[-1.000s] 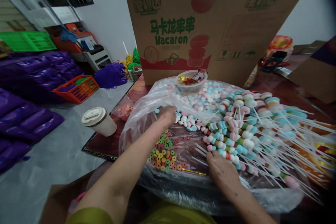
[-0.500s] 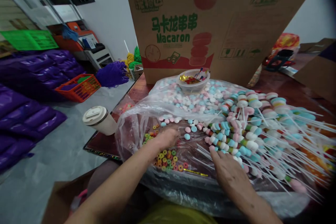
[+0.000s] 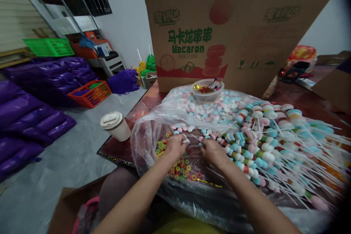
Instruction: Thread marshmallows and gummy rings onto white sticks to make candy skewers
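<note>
Since the earlier frame the right hand (image 3: 212,151) had moved left off the skewers to meet the left hand (image 3: 177,145), whose fingers pinched a white candy piece (image 3: 185,139). Ring candies (image 3: 179,168) lay beneath both; the right hand's grip could not be told. Finished candy skewers (image 3: 263,142) lay just right.

Beneath both hands lay small ring-shaped candies (image 3: 179,168) in green, yellow, orange and red; just right, round disc candies on white sticks (image 3: 255,146) were pink, blue, white
</note>
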A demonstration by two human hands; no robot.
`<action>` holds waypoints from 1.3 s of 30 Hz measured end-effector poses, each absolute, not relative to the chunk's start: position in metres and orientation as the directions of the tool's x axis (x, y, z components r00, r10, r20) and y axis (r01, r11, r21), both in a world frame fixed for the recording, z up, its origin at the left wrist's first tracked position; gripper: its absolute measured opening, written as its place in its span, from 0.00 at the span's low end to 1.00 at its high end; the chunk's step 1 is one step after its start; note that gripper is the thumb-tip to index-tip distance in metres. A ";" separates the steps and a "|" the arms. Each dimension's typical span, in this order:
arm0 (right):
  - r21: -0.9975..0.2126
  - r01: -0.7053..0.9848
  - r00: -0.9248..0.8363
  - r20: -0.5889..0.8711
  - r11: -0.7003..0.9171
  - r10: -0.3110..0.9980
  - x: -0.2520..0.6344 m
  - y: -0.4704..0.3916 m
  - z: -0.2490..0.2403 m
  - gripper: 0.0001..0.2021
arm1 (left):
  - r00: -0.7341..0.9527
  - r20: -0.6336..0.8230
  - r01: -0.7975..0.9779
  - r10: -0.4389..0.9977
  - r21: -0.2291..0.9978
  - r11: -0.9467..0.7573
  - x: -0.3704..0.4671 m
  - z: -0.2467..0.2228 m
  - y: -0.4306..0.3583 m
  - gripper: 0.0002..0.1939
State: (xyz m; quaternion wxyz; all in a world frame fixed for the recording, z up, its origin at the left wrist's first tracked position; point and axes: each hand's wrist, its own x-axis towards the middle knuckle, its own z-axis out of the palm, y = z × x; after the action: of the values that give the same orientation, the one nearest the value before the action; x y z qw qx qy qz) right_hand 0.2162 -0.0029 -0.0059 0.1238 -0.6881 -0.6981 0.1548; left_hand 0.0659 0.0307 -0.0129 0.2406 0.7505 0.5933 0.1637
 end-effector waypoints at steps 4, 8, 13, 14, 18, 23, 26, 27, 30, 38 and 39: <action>-0.533 0.842 -0.079 0.033 0.084 0.996 0.221 -0.022 0.010 0.15 | 0.162 -0.226 0.099 0.960 0.972 0.213 0.065 -0.012 0.012 0.13; -0.753 0.638 -0.041 0.178 0.163 0.983 0.206 -0.043 0.017 0.12 | 0.209 -0.332 -0.337 0.920 0.858 0.387 0.079 -0.005 -0.007 0.16; -0.636 0.762 0.190 0.400 0.122 0.897 0.192 -0.053 0.010 0.11 | 0.099 -0.295 -0.371 0.950 0.875 0.310 0.090 0.001 -0.020 0.16; -0.573 0.807 0.156 0.444 0.145 0.882 0.191 -0.054 0.009 0.11 | 0.088 -0.280 -0.374 0.956 0.880 0.292 0.090 0.001 -0.021 0.16; -0.528 0.799 -0.051 0.418 0.288 0.907 0.186 -0.056 0.006 0.13 | 0.091 -0.260 -0.395 0.961 0.877 0.275 0.090 0.002 -0.025 0.14; -0.788 0.544 -0.029 0.326 0.288 0.945 0.190 -0.053 0.007 0.11 | 0.221 -0.284 -0.425 0.933 0.833 0.355 0.082 0.007 -0.032 0.19; -0.905 0.392 -0.050 0.160 0.167 0.986 0.197 -0.055 0.016 0.12 | 0.268 -0.275 -0.396 0.923 0.843 0.365 0.076 0.008 -0.033 0.21; -0.928 0.354 -0.100 0.084 0.114 0.991 0.199 -0.057 0.021 0.14 | 0.260 -0.286 -0.393 0.922 0.841 0.372 0.073 0.007 -0.033 0.21; -0.927 0.372 -0.196 -0.019 0.056 0.981 0.207 -0.069 0.028 0.19 | 0.212 -0.336 -0.398 0.918 0.828 0.395 0.066 0.005 -0.032 0.23; -0.442 0.881 -0.180 0.020 0.170 0.983 0.206 -0.093 0.001 0.19 | 0.172 -0.311 -0.258 0.935 0.902 0.347 0.059 0.001 -0.037 0.14; -0.385 0.909 -0.176 0.000 0.162 0.984 0.204 -0.093 0.000 0.19 | 0.168 -0.309 -0.240 0.936 0.908 0.343 0.059 0.001 -0.038 0.14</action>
State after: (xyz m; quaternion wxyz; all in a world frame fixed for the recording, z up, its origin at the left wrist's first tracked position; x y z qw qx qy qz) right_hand 0.2038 -0.0933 0.0003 0.1260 -0.6294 -0.7519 0.1506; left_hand 0.0589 -0.0379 0.0010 0.6696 0.3683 0.4724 0.4391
